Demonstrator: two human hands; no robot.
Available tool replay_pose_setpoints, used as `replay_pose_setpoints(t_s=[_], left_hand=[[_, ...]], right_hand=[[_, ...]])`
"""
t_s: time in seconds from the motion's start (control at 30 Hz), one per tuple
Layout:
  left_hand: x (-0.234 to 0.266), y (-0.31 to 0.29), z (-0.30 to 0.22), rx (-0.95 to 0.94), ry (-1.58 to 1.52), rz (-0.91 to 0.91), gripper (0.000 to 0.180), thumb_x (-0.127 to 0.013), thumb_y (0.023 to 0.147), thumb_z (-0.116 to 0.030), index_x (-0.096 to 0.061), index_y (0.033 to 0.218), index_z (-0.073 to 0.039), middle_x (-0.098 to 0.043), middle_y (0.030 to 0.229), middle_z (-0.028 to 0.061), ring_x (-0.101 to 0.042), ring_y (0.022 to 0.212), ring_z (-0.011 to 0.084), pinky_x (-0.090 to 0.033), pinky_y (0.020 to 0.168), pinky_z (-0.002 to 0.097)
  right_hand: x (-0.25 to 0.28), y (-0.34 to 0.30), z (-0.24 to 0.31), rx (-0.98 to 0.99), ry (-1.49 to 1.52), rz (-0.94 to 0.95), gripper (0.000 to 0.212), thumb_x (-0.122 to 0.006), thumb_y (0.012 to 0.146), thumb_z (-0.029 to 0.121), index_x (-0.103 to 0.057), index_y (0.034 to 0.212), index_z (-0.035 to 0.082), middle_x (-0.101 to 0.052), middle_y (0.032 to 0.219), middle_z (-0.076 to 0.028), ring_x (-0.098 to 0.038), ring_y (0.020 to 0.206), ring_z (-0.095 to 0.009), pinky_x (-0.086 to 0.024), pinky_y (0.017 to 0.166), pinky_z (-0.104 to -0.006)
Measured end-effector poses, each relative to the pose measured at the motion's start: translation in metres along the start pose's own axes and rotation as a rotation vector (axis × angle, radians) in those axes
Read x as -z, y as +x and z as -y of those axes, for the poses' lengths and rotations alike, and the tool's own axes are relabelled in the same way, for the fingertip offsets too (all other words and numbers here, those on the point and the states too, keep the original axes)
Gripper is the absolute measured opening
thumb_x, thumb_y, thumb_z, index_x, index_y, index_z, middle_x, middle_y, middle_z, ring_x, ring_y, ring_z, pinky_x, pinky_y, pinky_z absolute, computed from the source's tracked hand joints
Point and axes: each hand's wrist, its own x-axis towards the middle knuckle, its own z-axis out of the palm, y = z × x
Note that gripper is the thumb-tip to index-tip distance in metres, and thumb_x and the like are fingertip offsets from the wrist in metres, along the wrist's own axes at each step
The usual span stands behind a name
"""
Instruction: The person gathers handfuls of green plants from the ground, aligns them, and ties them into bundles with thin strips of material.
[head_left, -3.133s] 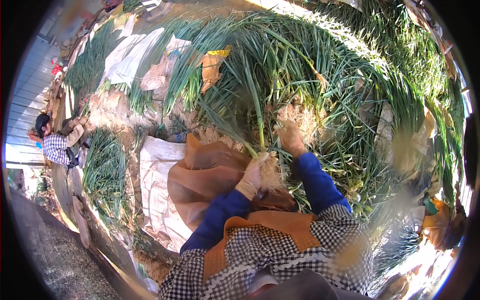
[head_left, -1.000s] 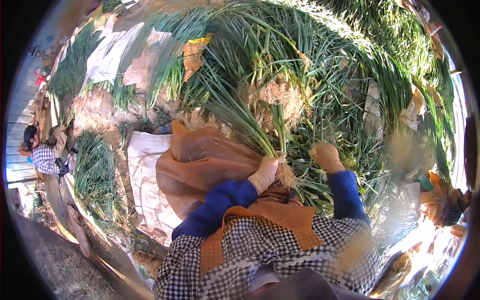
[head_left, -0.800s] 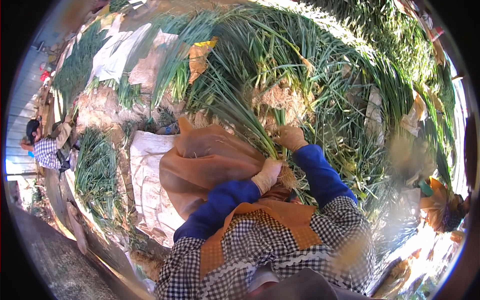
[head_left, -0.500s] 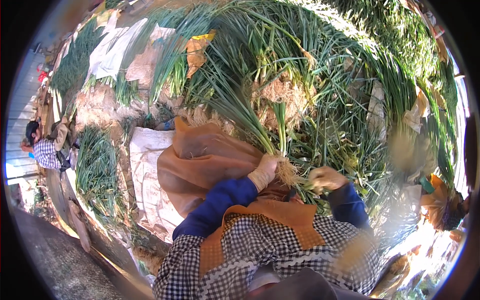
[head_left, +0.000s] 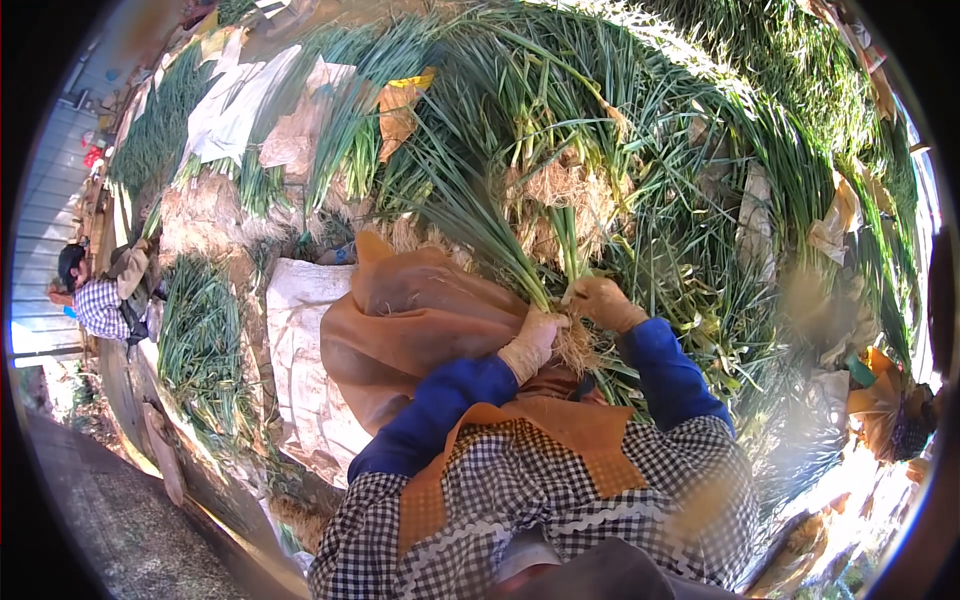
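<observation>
A small bunch of green onions (head_left: 527, 280) slants up and away in front of me, its pale, stringy roots (head_left: 574, 350) hanging at the near end. My left hand (head_left: 531, 346), closed, grips the bunch just above these roots. Close beside it on the right, my right hand (head_left: 602, 303) has its fingers bent together at a pale stalk on the bunch's right side; the fingertips are partly hidden. Both hands look gloved. Under my left forearm a brown sheet (head_left: 420, 300) covers my lap. Behind the held bunch lie tied-looking bundles with tangled roots (head_left: 555, 185).
Heaps of green onions (head_left: 480, 90) spread across the far side, with loose leaves (head_left: 690, 300) to the right. A white sack (head_left: 297, 330) lies on my left. Farther left, a person (head_left: 102, 300) in a checked top sits. An orange-brown cloth (head_left: 872, 400) shows at far right.
My right hand has moved up and left, from beside the roots to the stalks above my left hand. The left hand keeps its grip on the bunch.
</observation>
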Motion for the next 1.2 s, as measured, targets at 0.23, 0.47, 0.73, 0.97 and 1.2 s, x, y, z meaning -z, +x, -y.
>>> replay_pose_setpoints(t_s=[0.23, 0.47, 0.73, 0.97, 1.2], left_hand=[[0.004, -0.002, -0.004, 0.096, -0.024, 0.074, 0.042, -0.047, 0.071, 0.016, -0.049, 0.109, -0.001, -0.057, 0.092, 0.0086, -0.059, 0.079, 0.0227, -0.052, 0.072, 0.0316], [0.009, 0.017, 0.018, -0.067, 0.136, -0.033, 0.033, -0.05, 0.072, 0.015, -0.049, 0.101, 0.0, -0.058, 0.088, 0.0084, -0.059, 0.078, 0.0207, -0.052, 0.065, 0.031], [0.023, 0.032, 0.035, -0.176, 0.314, -0.135, 0.029, -0.055, 0.07, 0.014, -0.048, 0.096, 0.001, -0.058, 0.087, 0.011, -0.058, 0.075, 0.0207, -0.051, 0.062, 0.0316], [0.008, 0.012, 0.013, -0.1, 0.078, -0.059, 0.034, -0.052, 0.069, 0.017, -0.047, 0.1, 0.003, -0.059, 0.088, 0.0146, -0.06, 0.073, 0.0236, -0.052, 0.063, 0.0327], [0.005, 0.014, 0.01, -0.031, 0.199, -0.032, 0.034, -0.053, 0.068, 0.015, -0.049, 0.098, 0.001, -0.059, 0.087, 0.0115, -0.059, 0.074, 0.0216, -0.05, 0.061, 0.03]], right_hand=[[0.024, -0.084, -0.013, -0.248, 0.46, 0.403, 0.033, -0.059, 0.081, 0.039, -0.065, 0.09, 0.008, -0.063, 0.074, -0.008, -0.06, 0.069, -0.02, -0.049, 0.065, -0.0325], [0.008, 0.002, -0.006, 0.098, -0.249, -0.135, 0.031, -0.059, 0.079, 0.028, -0.058, 0.109, 0.019, -0.058, 0.102, -0.011, -0.057, 0.09, -0.026, -0.046, 0.077, -0.0345], [0.01, 0.014, 0.002, 0.375, -0.544, 0.036, 0.011, -0.051, 0.076, 0.012, -0.058, 0.08, 0.004, -0.059, 0.084, -0.012, -0.058, 0.08, -0.028, -0.047, 0.069, -0.0367], [0.012, -0.084, -0.039, -0.188, 0.406, 0.625, 0.027, -0.047, 0.088, 0.028, -0.06, 0.09, 0.005, -0.062, 0.082, -0.006, -0.06, 0.073, -0.017, -0.048, 0.063, -0.0328], [-0.025, -0.016, -0.05, -0.116, 0.728, -0.099, 0.033, -0.048, 0.091, 0.026, -0.052, 0.11, 0.0, -0.06, 0.086, -0.004, -0.057, 0.076, -0.01, -0.046, 0.064, -0.0243]])
